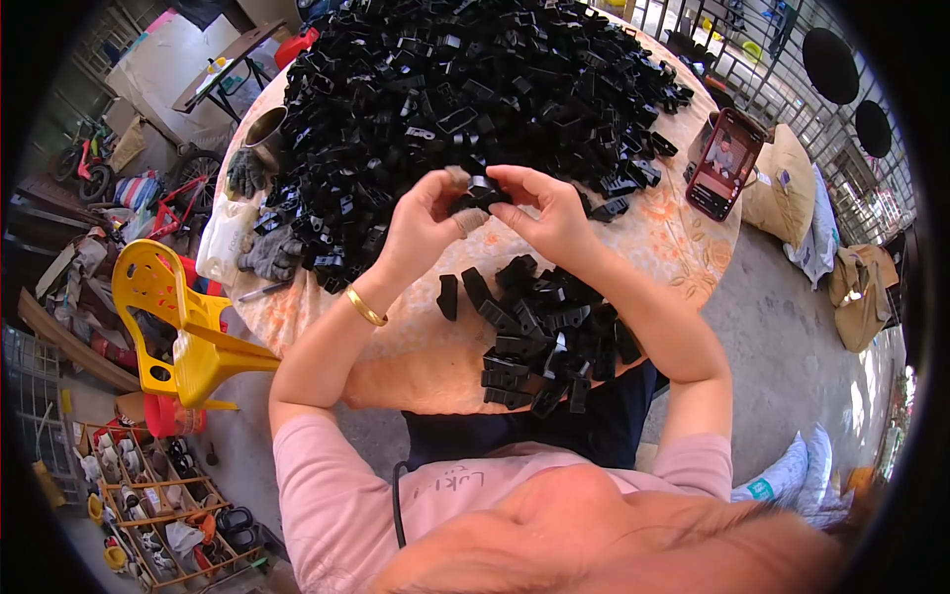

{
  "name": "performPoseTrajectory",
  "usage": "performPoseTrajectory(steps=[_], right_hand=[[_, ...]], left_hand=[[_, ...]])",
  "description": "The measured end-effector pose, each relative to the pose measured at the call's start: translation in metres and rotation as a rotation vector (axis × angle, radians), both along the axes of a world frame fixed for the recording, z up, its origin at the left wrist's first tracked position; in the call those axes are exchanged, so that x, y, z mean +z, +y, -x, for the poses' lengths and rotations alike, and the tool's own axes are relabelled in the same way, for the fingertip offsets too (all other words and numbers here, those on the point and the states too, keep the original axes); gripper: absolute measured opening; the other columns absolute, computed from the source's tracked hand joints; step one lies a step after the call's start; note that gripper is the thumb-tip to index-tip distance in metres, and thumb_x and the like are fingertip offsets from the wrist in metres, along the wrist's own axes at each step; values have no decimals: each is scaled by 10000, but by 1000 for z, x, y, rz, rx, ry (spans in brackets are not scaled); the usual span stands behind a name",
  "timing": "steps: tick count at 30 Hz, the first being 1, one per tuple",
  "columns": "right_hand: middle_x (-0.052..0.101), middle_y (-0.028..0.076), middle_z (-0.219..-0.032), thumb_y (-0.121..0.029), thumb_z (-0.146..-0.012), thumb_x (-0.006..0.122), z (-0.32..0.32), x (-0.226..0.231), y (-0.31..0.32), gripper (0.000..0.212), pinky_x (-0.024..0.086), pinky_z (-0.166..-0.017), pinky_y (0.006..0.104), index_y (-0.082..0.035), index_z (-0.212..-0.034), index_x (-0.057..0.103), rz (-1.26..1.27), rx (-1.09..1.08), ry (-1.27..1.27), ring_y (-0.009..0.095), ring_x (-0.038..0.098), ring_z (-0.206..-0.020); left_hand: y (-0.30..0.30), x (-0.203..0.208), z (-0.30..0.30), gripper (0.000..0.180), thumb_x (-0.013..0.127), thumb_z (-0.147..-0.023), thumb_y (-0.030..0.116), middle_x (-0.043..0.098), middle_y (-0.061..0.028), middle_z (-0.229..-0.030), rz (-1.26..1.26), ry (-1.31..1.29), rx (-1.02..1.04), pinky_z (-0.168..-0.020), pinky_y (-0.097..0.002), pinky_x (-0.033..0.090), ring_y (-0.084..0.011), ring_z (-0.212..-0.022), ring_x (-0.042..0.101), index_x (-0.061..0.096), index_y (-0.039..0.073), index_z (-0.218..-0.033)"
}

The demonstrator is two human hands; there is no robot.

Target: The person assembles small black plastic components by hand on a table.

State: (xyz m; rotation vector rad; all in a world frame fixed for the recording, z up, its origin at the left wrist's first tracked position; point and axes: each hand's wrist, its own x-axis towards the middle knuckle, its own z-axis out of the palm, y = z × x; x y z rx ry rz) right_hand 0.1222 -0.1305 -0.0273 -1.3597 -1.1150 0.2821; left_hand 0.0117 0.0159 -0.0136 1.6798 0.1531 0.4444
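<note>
My left hand [424, 220] and my right hand [547, 216] meet above the table and together pinch a small black plastic part [480, 193] between their fingertips. A gold bangle [364, 307] circles my left wrist. Just beyond my hands lies a large heap of black plastic parts [465, 89] that covers most of the round table [416, 346] with its pale orange floral cloth. A smaller pile of black parts [539, 332] lies near the table's front edge, under my right forearm.
A phone [724, 163] stands propped at the table's right edge. Grey gloves [267, 252], a white bag [223, 238] and a metal cup [265, 127] sit at the left edge. A yellow plastic chair [183, 327] stands left; a shoe rack [163, 505] lower left; sacks [782, 178] right.
</note>
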Motion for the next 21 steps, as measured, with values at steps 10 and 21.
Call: performPoseTrajectory(steps=[10, 21], right_hand=[[641, 108, -994, 4, -752, 669, 13, 7, -3, 367, 505, -775, 267, 12, -1108, 581, -53, -14, 2, 144, 621, -888], [643, 85, -902, -160, -658, 776, 6, -2, 4, 391, 491, -712, 284, -17, -991, 629, -62, -176, -12, 177, 604, -817]], left_hand=[[2, -3, 5, 297, 723, -721, 16, 617, -32, -848, 22, -43, -6, -623, -211, 491, -85, -758, 591, 563, -15, -969], [-14, 7, 12, 376, 636, -761, -60, 602, -49, -1036, 307, -60, -73, -847, -254, 461, -101, -953, 561, 538, -28, -1123]])
